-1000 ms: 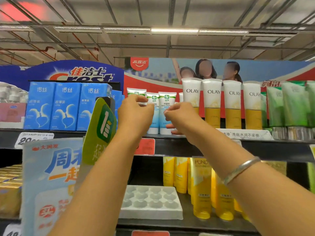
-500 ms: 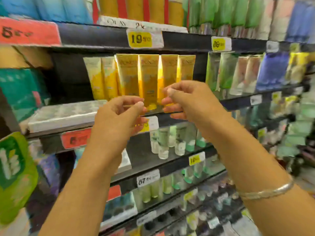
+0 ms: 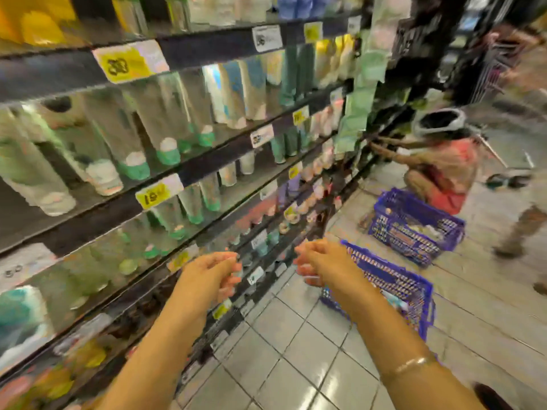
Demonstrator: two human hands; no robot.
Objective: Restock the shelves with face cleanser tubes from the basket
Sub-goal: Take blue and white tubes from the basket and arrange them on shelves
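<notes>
Basket [image 3: 396,287] sits near right on the floor; my left hand [image 3: 211,272] and right hand [image 3: 321,261] hang loosely curled, empty. I'd reach low, gripping one tube squarely.

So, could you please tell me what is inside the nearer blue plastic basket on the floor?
The nearer blue plastic basket shows only a pale blurred shape; the right hand and forearm cover the rest, so contents cannot be identified.

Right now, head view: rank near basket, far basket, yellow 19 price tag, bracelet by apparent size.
1. near basket, though the right arm hides part of it
2. far basket, a close second; it sits farther off, so true sizes may match
3. yellow 19 price tag
4. bracelet
</notes>
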